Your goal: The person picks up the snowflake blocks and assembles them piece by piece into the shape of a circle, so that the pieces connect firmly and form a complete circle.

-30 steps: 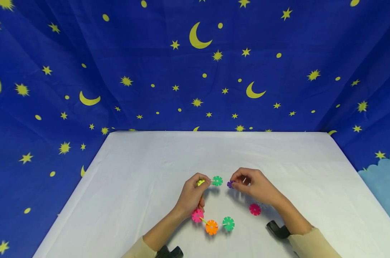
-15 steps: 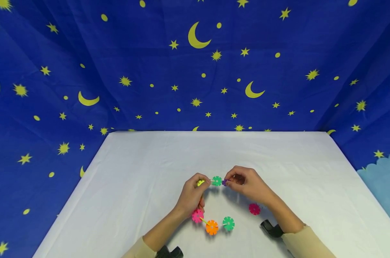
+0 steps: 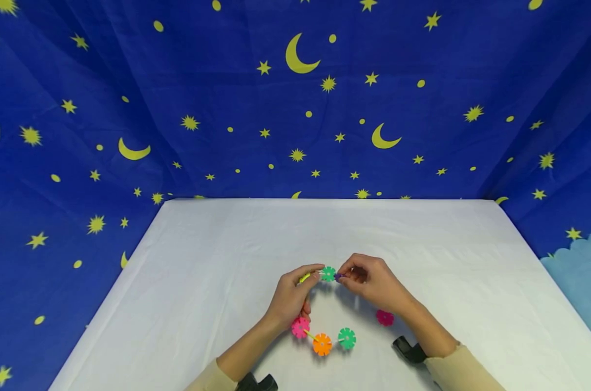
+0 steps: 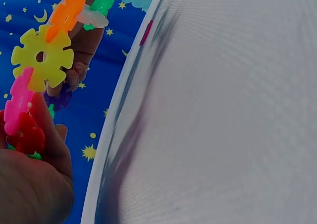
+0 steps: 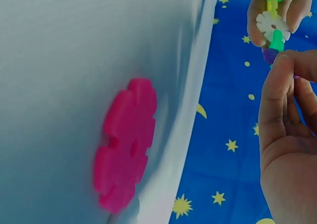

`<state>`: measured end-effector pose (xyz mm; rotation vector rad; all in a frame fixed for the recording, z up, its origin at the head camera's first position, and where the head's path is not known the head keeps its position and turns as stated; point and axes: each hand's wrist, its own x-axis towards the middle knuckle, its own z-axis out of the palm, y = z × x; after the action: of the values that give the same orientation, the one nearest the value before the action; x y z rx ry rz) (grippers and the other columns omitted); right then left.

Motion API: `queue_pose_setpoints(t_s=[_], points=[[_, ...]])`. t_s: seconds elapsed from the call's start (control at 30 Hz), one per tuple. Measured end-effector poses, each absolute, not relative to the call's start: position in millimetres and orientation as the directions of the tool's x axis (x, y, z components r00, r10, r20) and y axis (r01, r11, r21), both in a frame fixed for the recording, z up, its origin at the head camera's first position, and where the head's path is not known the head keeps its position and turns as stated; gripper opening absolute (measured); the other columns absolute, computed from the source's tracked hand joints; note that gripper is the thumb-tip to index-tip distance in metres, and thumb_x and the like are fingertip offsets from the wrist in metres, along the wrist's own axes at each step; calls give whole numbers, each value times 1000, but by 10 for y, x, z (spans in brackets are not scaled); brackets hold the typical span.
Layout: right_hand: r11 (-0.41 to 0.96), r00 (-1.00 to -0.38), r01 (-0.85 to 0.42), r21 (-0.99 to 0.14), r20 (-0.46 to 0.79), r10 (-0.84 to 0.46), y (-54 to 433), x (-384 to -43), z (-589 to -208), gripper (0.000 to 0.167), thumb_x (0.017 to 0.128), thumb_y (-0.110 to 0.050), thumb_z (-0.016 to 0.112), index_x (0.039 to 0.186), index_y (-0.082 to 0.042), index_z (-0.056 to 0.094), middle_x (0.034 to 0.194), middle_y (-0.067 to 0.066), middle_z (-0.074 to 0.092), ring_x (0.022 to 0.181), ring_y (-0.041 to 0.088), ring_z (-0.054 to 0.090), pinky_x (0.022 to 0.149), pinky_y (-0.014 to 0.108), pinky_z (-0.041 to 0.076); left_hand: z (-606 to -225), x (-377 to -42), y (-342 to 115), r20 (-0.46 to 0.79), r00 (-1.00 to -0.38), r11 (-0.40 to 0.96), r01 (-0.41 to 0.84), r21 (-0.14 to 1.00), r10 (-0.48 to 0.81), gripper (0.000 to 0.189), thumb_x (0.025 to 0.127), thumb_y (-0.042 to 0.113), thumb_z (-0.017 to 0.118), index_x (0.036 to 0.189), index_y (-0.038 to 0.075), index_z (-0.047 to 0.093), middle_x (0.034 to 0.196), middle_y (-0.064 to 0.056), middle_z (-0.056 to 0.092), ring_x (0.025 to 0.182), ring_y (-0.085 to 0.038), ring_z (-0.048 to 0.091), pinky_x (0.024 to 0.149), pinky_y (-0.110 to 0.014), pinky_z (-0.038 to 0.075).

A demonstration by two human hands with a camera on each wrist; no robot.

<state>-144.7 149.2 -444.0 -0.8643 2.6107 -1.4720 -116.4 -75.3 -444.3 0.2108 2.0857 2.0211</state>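
My left hand (image 3: pixel 291 296) grips a chain of notched plastic interlocking discs, its thumb and index finger by a yellow-green disc (image 3: pixel 305 277). A green disc (image 3: pixel 328 273) stands out past the fingertips. The chain's other end curves toward me with a pink disc (image 3: pixel 300 327), an orange disc (image 3: pixel 322 345) and another green disc (image 3: pixel 347 338). Between thumb and index finger my right hand (image 3: pixel 373 279) pinches a purple disc (image 3: pixel 338 277), right at the green disc's edge. In the right wrist view a white disc (image 5: pixel 271 24) shows behind them. The left palm hides part of the chain.
A loose magenta disc (image 3: pixel 385 317) lies on the white table (image 3: pixel 217 255) near my right forearm. Black wrist-worn devices (image 3: pixel 408 350) sit under both forearms. A blue star-and-moon cloth (image 3: pixel 246 98) walls the back and sides.
My right hand has moved left, bringing the purple disc from a gap away up to the green disc's edge. The left index finger has stretched toward the green disc; the chain has barely moved.
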Motion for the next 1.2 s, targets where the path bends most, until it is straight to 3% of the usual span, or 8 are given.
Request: queue_pose_setpoints(t_s=[0.23,0.57,0.8,1.03,1.1,1.2], points=[[358,-818,-511,-782,314,-483,1472,-1442,-4475,12,88,-8,70,91,-18,66,90,-8,65,73,10,62,63,27,55,-4668,-1234,-763,-48,-965,48,-37,998,258,29,98,29,57,124,21,66,42,-8,47,29,-16,45,32,-32,46],[300,-740,-646,-702,481,-471,1388,-1409,-4489,14,86,-2,71,87,-14,64,85,2,63,69,9,60,57,23,53,-4657,-1180,-756,32,-973,105,58,993,229,35,96,43,56,124,24,66,41,-7,48,29,-18,46,33,-43,47],[317,-719,-686,-655,543,-435,1355,-1388,-4476,17,85,-1,72,89,-16,66,86,-6,61,68,6,59,56,21,52,-4617,-1161,-743,83,-973,127,112,986,215,31,97,37,56,123,23,66,40,-5,47,28,-18,46,31,-41,46],[374,-770,-625,-685,459,-443,1386,-1403,-4477,15,86,-4,72,91,-17,66,88,-10,61,70,6,59,59,23,53,-4499,-1139,-707,-11,-976,82,7,997,218,29,100,23,54,126,13,62,43,-7,47,32,-15,45,33,-39,48],[392,-785,-604,-694,433,-443,1397,-1404,-4472,16,86,-5,72,92,-18,66,88,-11,62,71,6,60,60,24,54,-4492,-1145,-708,-31,-971,39,-22,999,239,30,101,20,52,129,13,60,51,-8,52,34,-15,47,34,-40,48],[402,-795,-588,-702,409,-449,1408,-1406,-4460,16,86,-6,72,94,-18,67,90,-11,62,72,6,61,61,24,54,-4526,-1167,-721,-35,-958,-24,-44,999,286,35,101,18,52,135,16,54,84,-11,64,36,-17,50,36,-41,50]])
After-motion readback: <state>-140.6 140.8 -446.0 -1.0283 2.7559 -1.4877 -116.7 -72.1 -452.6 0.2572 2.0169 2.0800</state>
